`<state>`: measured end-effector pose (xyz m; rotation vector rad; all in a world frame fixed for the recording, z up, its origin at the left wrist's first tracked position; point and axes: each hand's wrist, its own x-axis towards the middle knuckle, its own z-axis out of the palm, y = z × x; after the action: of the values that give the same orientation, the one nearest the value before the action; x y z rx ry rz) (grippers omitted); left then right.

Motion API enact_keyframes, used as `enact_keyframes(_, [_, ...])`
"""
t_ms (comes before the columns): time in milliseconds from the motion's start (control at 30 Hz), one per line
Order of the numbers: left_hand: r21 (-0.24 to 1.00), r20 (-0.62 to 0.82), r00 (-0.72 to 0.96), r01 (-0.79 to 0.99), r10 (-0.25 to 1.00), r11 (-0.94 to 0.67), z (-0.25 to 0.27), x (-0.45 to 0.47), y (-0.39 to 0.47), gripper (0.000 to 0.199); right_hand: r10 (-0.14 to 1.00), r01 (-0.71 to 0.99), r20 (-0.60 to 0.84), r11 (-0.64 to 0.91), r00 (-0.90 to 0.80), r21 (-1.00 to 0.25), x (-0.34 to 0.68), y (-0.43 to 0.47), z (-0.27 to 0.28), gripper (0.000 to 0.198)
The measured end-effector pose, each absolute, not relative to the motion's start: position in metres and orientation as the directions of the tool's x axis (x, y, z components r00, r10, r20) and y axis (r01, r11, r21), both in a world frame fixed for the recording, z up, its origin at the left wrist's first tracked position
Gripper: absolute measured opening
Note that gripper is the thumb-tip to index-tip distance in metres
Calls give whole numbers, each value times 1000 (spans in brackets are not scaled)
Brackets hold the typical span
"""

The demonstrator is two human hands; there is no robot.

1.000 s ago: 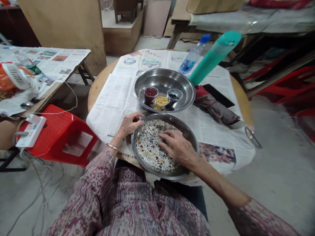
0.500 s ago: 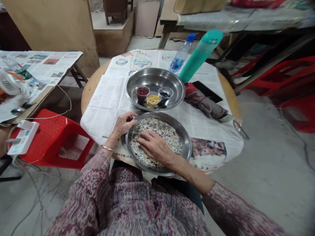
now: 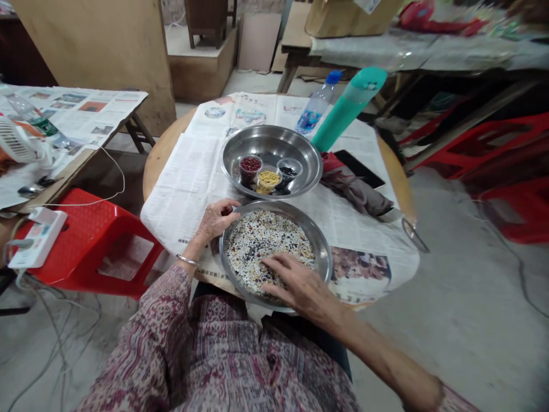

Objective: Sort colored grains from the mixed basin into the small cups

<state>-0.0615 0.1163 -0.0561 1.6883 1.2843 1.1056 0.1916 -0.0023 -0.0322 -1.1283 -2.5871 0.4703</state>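
A shallow steel basin (image 3: 322, 246) at the front of the round table holds a spread of mixed grains (image 3: 270, 229), mostly white with dark, yellow and red bits. My left hand (image 3: 218, 220) grips its left rim, fingers curled at the edge; a bracelet circles the wrist. Over the right front of the grains lies my right hand (image 3: 295, 280), fingers apart, tips touching them. Just behind stands a second steel basin (image 3: 231, 151). Inside it are clear cups of red beans (image 3: 250, 165), yellow beans (image 3: 268, 176) and dark beans (image 3: 289, 170).
Newspaper (image 3: 175, 183) covers the table. A blue-capped bottle (image 3: 318, 103), a green bottle (image 3: 347, 109), a folded umbrella (image 3: 360, 191) and a black phone (image 3: 360, 168) lie or stand at the right. Left of me, a red stool (image 3: 98, 234) carries a power strip (image 3: 38, 237).
My right hand has moved right and toward me across the grains, and its fingers have spread. A darker patch shows where it was. My left hand stays on the rim.
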Motion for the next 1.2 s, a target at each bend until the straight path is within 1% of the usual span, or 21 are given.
enact_keyframes(67, [905,200,123,356,972,-232,-56,-62,117,21,720,602,122,650,-683,-464,172,-4,-38,31])
enact_keyframes(133, [901,200,119,369,973,-230,-56,-63,117,21,709,582,126,656,-694,-480,155,4,-43,26])
enact_keyframes(167, [899,200,118,373,973,-230,-56,-63,117,21,712,588,128,655,-690,-474,149,11,-45,26])
enact_keyframes(267, [892,209,117,384,971,-238,-56,-63,117,21,754,646,147,633,-641,-427,143,36,-43,30])
enact_keyframes(367, [895,206,114,379,972,-234,-55,-62,116,20,823,738,216,568,-526,-364,147,59,-35,27])
enact_keyframes(433, [903,196,114,367,974,-224,-55,-62,116,21,868,813,242,492,-433,-310,149,73,-31,26])
enact_keyframes(500, [908,188,116,357,975,-218,-54,-62,116,21,905,871,226,413,-360,-266,147,83,-30,28])
enact_keyframes(567, [911,183,121,352,976,-215,-53,-63,117,22,920,888,197,381,-338,-256,142,90,-30,32])
enact_keyframes(633, [910,186,123,353,975,-219,-53,-63,117,22,906,863,164,422,-390,-277,134,92,-29,35])
enact_keyframes(667, [908,190,124,355,974,-222,-53,-63,117,23,890,840,144,456,-433,-294,131,91,-29,33])
enact_keyframes(800, [904,200,125,359,972,-232,-55,-64,118,22,795,734,25,570,-606,-370,129,75,-22,7])
enact_keyframes(867, [906,202,125,354,971,-234,-57,-63,118,21,749,694,-14,605,-662,-390,137,61,-18,11])
enact_keyframes(967, [909,205,126,342,971,-236,-58,-63,119,21,712,662,-39,630,-701,-407,155,34,-11,17])
enact_keyframes(1100, [917,203,133,322,970,-236,-58,-63,118,21,662,619,-72,649,-746,-443,175,4,-7,13])
enact_keyframes(1200, [917,202,133,321,970,-235,-57,-63,118,21,651,619,-87,660,-754,-426,181,-4,-11,16])
